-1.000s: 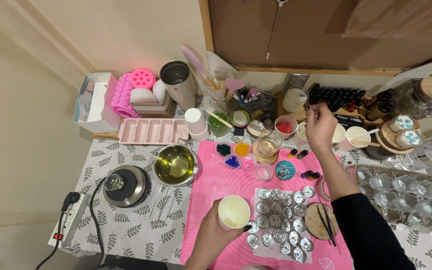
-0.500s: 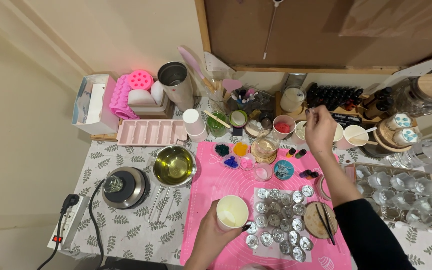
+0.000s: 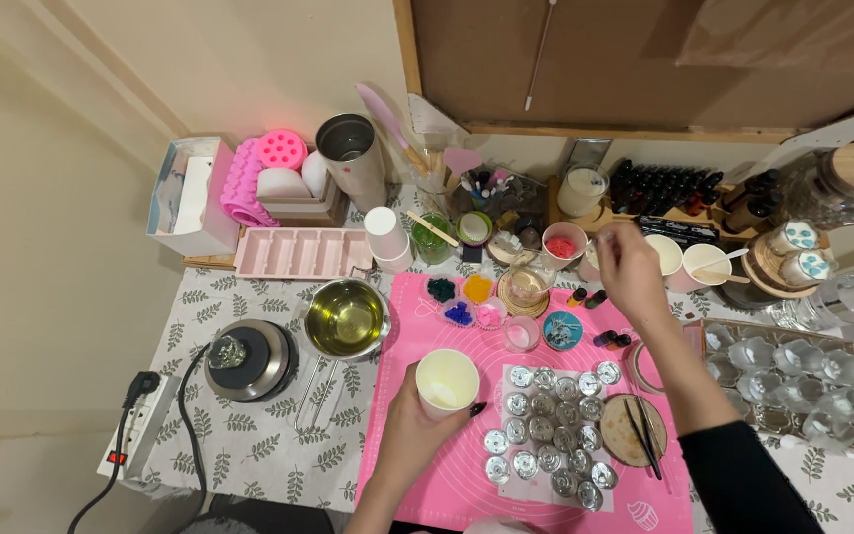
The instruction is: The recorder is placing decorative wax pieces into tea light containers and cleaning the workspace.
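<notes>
My left hand grips a white paper cup filled with pale wax, held upright over the pink silicone mat. My right hand is raised over the back of the mat, fingers pinched near a white cup and a cup of red granules; what it pinches is too small to make out. Several small metal candle tins lie in a cluster on the mat to the right of the cup. Small dye bottles stand just below the right hand.
A steel pot of yellow liquid and a small hotplate stand left of the mat, with a power strip at the table edge. Pink moulds, a metal jug, dark bottles line the back. Glass jars fill the right.
My right hand has drifted slightly down and left over the cups at the back. My left hand keeps the wax cup in the same place.
</notes>
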